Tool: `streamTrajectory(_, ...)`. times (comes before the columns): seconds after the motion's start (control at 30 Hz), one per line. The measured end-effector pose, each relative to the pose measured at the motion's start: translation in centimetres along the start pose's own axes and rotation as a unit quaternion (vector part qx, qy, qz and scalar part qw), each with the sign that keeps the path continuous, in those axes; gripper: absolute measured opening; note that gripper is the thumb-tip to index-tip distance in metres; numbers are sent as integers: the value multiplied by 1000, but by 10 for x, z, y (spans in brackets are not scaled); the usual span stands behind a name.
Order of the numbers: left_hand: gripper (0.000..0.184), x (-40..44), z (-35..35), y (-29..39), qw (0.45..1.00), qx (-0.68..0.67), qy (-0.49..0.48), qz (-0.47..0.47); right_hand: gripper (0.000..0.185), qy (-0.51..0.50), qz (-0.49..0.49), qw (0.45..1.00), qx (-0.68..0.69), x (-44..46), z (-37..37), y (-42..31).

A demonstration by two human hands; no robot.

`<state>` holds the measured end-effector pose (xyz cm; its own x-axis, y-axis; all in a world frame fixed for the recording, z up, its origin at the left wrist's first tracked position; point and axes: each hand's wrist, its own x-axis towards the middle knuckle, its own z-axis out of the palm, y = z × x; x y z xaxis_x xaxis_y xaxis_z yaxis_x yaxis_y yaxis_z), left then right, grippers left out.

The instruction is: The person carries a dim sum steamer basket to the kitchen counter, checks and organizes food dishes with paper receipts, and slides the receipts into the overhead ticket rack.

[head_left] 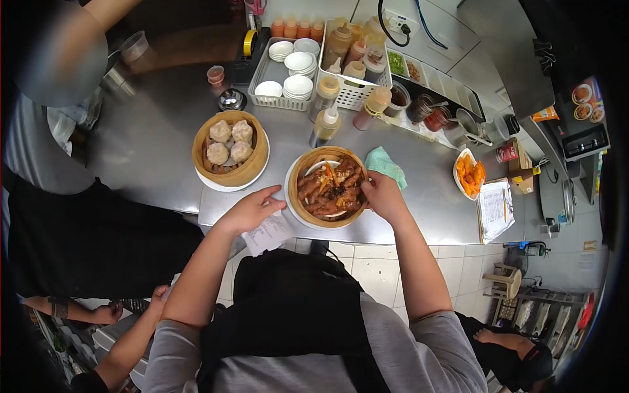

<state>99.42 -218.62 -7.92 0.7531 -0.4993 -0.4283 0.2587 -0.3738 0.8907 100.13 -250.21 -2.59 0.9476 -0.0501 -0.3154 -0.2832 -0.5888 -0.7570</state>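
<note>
A round bamboo steamer [359, 164] of brown saucy meat with orange strips sits on a white plate [290, 190] at the counter's front edge. My right hand [382, 196] pinches the steamer's right rim. My left hand [252, 209] is beside the plate's left side, fingers spread, with a printed paper slip [270, 234] under or against it; whether it grips the slip is unclear. To the left, another bamboo steamer [254, 167] holds several pale dumplings on a white plate [213, 185]. A green cloth [385, 166] lies behind my right hand.
Sauce bottles [325, 124] stand behind the steamers, near a basket of small white dishes [267, 101] and a bell [232, 99]. A bowl of orange food [470, 174] and a clipboard [496, 211] are at the right. Another person [85, 242] stands close on the left.
</note>
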Motion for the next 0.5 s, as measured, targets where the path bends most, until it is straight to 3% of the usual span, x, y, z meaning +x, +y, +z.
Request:
streamTrajectory(0.03,66,5,0,-1,1000,-11,7,10,30,1,9,1000,-6,4,1,3)
streamTrajectory(0.2,67,27,9,-9,998,-60,18,-3,39,-32,58,998,16,-5,-10,2)
streamTrajectory(0.27,68,33,9,-4,993,-92,68,-35,54,-11,108,991,80,-13,-10,15)
streamTrajectory(0.37,69,39,3,3,996,-60,32,-49,65,-21,163,974,153,-27,14,38)
streamTrajectory(0.5,68,29,-4,12,996,-51,-16,-75,75,8,75,955,286,-34,37,47)
